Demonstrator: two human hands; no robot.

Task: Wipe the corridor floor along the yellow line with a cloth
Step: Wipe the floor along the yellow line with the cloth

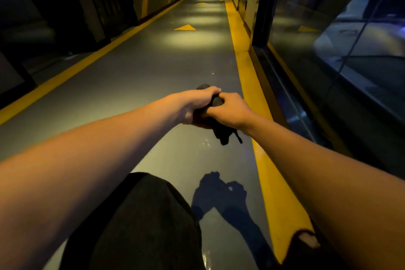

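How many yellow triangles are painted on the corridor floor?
2: the near triangle mid-floor ahead, the far triangle beyond it. A third shape at right looks like a reflection in the glass.

Grey corridor floor, glossy, with a yellow line along each side, yellow triangles down the middle, and wet spots near the right line
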